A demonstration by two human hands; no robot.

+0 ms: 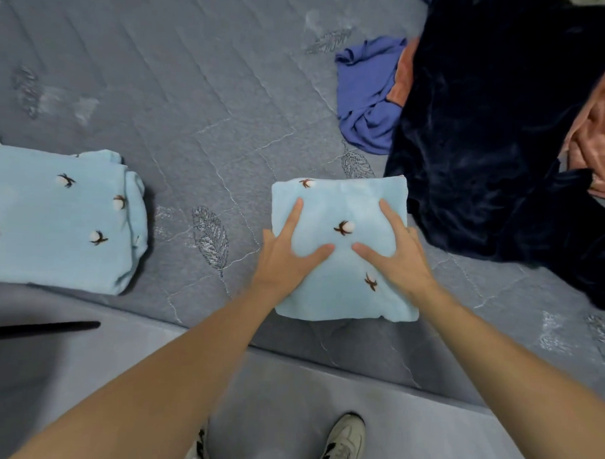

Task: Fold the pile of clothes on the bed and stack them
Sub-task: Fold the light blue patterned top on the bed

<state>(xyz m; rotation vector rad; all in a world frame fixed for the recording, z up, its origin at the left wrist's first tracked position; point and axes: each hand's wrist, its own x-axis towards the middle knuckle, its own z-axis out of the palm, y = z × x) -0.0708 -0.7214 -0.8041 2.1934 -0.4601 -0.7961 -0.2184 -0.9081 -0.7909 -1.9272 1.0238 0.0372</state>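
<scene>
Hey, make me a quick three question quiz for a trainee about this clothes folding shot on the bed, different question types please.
1. True or false: both hands press flat on the folded light blue garment.
2. Which lies nearest the right hand? A) navy velvet garment B) purple garment C) second folded light blue garment
3. Fill in: the left hand has its fingers ____.

Key: 1 true; 2 A; 3 straight.

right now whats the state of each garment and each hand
small light blue garment: folded, flat on bed
left hand: open, pressing it
right hand: open, pressing it
large light blue garment: folded, apart at left
navy velvet garment: unfolded, heaped
purple garment: crumpled
pink garment: crumpled
</scene>
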